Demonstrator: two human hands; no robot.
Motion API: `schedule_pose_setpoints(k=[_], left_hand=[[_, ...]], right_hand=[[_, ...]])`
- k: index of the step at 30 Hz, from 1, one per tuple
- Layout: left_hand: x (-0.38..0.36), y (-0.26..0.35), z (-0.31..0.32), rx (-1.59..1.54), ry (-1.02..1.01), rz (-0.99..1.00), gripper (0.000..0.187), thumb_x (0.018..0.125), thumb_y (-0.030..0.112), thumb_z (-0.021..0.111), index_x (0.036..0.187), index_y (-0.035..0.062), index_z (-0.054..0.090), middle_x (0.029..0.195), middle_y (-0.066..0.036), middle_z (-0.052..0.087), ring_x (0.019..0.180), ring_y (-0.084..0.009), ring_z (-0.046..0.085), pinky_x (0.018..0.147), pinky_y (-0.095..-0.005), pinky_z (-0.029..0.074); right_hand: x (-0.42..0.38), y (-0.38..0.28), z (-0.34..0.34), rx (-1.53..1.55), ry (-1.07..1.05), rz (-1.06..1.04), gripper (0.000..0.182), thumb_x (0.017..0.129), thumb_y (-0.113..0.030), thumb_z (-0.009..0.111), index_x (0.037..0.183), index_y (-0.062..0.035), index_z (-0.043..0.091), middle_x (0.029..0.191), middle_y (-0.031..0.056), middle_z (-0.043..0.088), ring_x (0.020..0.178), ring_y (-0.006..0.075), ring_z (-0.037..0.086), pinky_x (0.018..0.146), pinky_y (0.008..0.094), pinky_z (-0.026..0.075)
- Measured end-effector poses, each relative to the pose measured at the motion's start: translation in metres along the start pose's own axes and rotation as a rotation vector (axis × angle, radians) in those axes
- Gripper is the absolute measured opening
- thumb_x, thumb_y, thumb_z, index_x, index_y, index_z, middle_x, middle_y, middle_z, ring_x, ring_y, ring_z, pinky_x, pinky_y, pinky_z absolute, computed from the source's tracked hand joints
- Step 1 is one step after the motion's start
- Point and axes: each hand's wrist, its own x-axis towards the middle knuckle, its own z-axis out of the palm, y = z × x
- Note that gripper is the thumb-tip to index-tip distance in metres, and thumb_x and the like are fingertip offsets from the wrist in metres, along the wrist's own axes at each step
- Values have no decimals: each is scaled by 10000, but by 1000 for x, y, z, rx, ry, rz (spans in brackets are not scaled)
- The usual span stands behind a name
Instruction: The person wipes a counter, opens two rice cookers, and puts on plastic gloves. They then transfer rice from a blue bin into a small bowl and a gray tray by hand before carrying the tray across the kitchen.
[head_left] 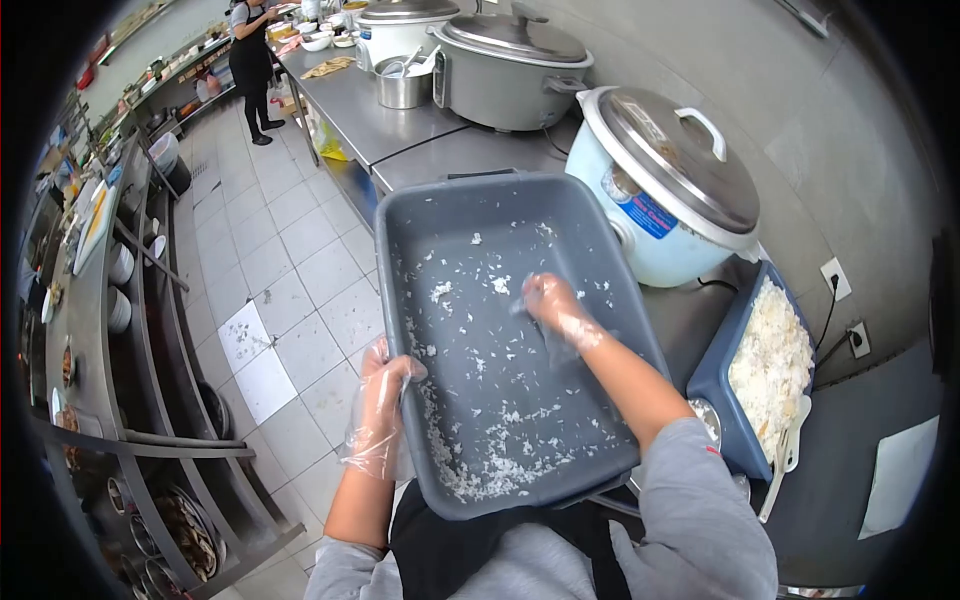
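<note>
A grey plastic tub [470,200] is tilted in front of my body, with loose rice grains and small clumps of cooked rice [505,470] scattered over its floor, thickest at the near end. My left hand [385,370], in a clear plastic glove, is closed on the tub's left rim. Inside the tub, my gloved right hand [550,300] hovers over or touches the floor, right of a small rice clump. Its fingers are curled together, and what they hold, if anything, is hidden.
Right of me, a blue tub [712,362] holds a heap of rice [770,350] and a rice paddle [790,435]. A light-blue rice cooker [650,200] and a grey cooker [510,75] line the steel counter [420,150]. Shelving [150,380] stands left; a person [252,65] works far off.
</note>
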Motion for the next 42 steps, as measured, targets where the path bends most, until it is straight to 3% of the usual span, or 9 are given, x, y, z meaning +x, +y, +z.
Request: schedule_pose_setpoints(k=[5,9,13,16,23,27,36,39,42], left_hand=[[1,9,2,-42,-47,-49,358,620,-1,553,978,15,565,715,-18,562,572,-110,530,524,-228,447],[6,8,-7,-26,-93,-58,386,630,-1,552,1015,8,559,749,-19,566,611,-112,543,563,-230,461],[9,15,-8,20,-154,-34,343,644,20,561,987,7,569,751,-10,554,630,-100,521,575,-214,431],[14,18,-12,9,-198,-23,309,654,26,569,962,18,573,746,0,547,634,-93,512,578,-209,419],[13,26,-14,-71,-247,-53,314,662,-14,564,974,22,570,746,13,546,644,-77,515,582,-204,418],[23,23,-16,-86,-275,-47,348,660,-29,555,1005,14,575,762,7,551,654,-83,520,590,-207,421],[24,21,-13,-79,-200,-81,265,663,-11,538,926,16,553,760,-21,571,653,-103,532,603,-218,435],[22,24,-14,-35,-199,-83,311,671,-14,526,980,2,561,765,-21,573,654,-99,533,610,-221,438],[22,26,-11,-8,-184,-60,353,675,-18,514,1024,-2,565,772,-15,570,656,-95,528,607,-215,431]], right_hand=[[52,-14,69,-154,132,-189,229,692,-183,760,859,-61,662,850,88,680,784,211,655,729,337,518],[68,-42,69,330,-142,25,317,683,-214,762,942,-53,676,1008,174,640,968,292,622,864,386,483],[95,-43,74,-275,368,-171,404,694,-263,742,1030,-53,659,1247,199,498,1157,323,510,960,356,432],[117,-36,97,-455,576,-197,334,725,-223,715,1020,-76,667,1145,179,582,1077,307,572,911,354,459],[93,-80,89,-242,-464,-292,335,711,-74,662,1045,-78,669,1041,152,661,998,315,621,869,363,483],[53,-96,93,-377,-302,-581,530,631,-182,786,1111,-40,613,1195,190,560,1133,332,520,986,384,412],[-51,-62,132,-300,-417,-671,224,738,-98,691,930,-18,610,951,179,601,977,339,570,861,412,458],[-46,-50,92,25,-482,-463,186,753,-81,688,929,-49,634,932,153,626,940,286,605,836,377,482],[-7,-35,15,68,-107,-238,192,739,-58,703,923,-76,649,920,131,653,924,258,628,824,353,496]])
